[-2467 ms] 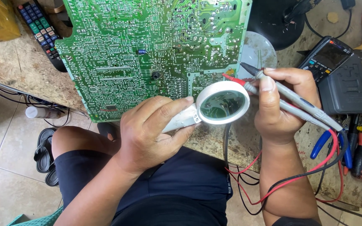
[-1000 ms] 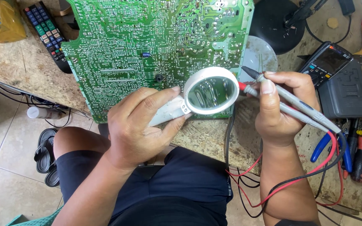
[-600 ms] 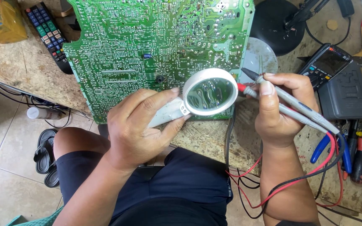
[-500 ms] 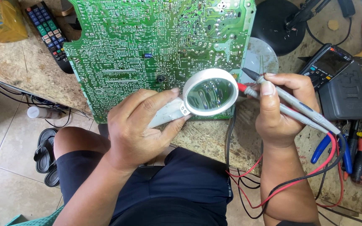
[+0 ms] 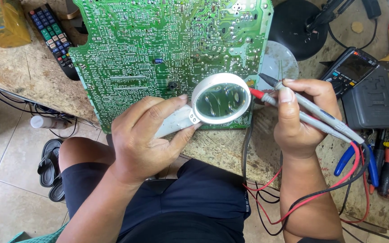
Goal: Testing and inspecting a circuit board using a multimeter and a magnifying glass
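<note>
Across the worn bench top (image 5: 32,76) lies the big green circuit board (image 5: 158,49), solder side up, filling the scene from ten o'clock to one o'clock. At three o'clock a dark multimeter (image 5: 354,67) sits switched to some setting I cannot read, its red and black leads (image 5: 293,207) trailing down past the person's knee. The left hand (image 5: 145,139) is wrapped firmly round the handle of a white magnifying glass (image 5: 220,100), lens hovering over the board's lower right edge. The right hand (image 5: 300,119) is closed on both test probes (image 5: 316,117) pinched together like chopsticks — tips aimed at the board's edge just beside the lens, but whether they touch a joint I cannot tell. By my reading the inspection is midway: spot found and magnified, probes poised, measurement not clearly taken. At eleven o'clock, a remote control (image 5: 52,38); at four o'clock, blue-handled pliers (image 5: 352,157).
</note>
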